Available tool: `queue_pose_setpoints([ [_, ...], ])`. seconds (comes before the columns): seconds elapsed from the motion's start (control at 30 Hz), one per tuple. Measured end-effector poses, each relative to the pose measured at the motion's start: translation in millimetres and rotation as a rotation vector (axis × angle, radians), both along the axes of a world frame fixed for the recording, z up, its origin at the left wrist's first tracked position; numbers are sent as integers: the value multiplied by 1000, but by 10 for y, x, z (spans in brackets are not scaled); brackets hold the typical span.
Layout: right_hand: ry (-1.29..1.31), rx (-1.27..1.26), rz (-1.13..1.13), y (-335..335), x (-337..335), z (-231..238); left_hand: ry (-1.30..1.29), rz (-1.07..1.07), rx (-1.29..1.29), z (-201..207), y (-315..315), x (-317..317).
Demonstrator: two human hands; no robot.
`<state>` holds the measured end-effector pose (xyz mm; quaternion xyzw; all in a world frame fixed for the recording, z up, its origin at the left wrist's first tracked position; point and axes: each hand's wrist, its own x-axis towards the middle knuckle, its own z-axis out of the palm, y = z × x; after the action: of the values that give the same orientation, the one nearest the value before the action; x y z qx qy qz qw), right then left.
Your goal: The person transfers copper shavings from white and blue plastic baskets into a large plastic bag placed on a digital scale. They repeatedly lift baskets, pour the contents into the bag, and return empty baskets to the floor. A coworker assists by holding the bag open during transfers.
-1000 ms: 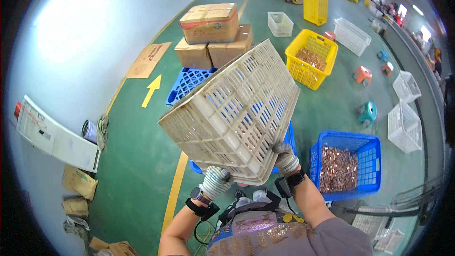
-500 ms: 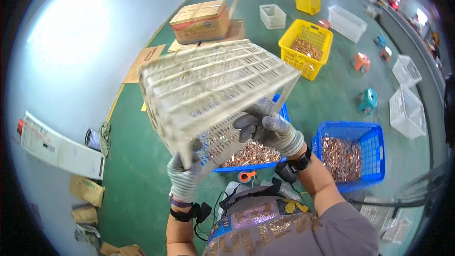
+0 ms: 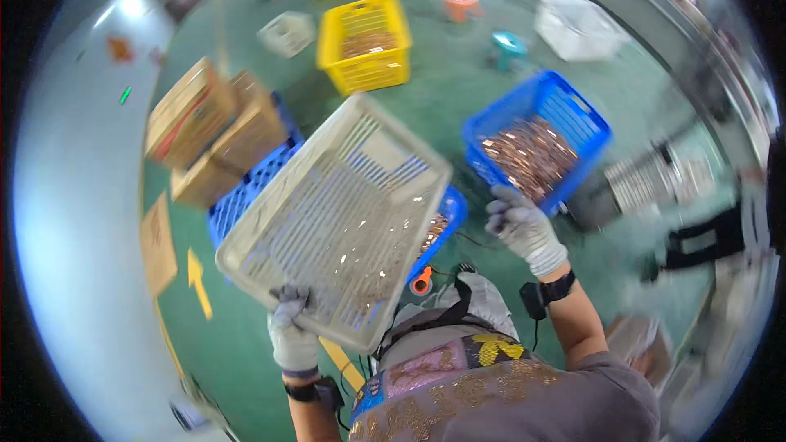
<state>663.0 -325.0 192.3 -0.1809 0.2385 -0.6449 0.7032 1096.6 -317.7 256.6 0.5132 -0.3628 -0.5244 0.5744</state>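
Observation:
A whitish slatted plastic basket (image 3: 327,221) is tilted in front of me, its open side facing up toward me and a few small bits inside. My left hand (image 3: 293,331), in a grey-and-white glove, grips its near left rim. My gloved right hand (image 3: 524,227) is off the basket, its fingers apart and slightly bent, close to the near corner of a blue crate (image 3: 588,123). Whether it touches that crate I cannot tell. Copper-coloured small metal pieces (image 3: 532,155) lie in the crate. Under the white basket, another blue container (image 3: 455,206) with such pieces is mostly hidden.
Beyond stands a yellow crate (image 3: 364,78) with copper-coloured pieces. Cardboard boxes (image 3: 192,115) and a blue slatted platform (image 3: 254,188) are at left. Stools (image 3: 509,45) and white baskets (image 3: 577,33) stand farther right. An orange tape roll (image 3: 421,281) lies near my feet.
The white basket has turned from underside up to open side up. My right hand has let go of it and moved right, to the blue crate. The view has swung right.

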Motion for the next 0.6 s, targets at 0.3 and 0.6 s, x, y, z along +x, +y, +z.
queue_pose_setpoints([
  [0.3, 36, 336, -507, 2029, 1336, -379, -141, -562, 404, -236, -325, 575],
  [0.6, -4, 501, -920, 3531, 1716, -660, 27, -916, 532, -339, 154, -59],
])
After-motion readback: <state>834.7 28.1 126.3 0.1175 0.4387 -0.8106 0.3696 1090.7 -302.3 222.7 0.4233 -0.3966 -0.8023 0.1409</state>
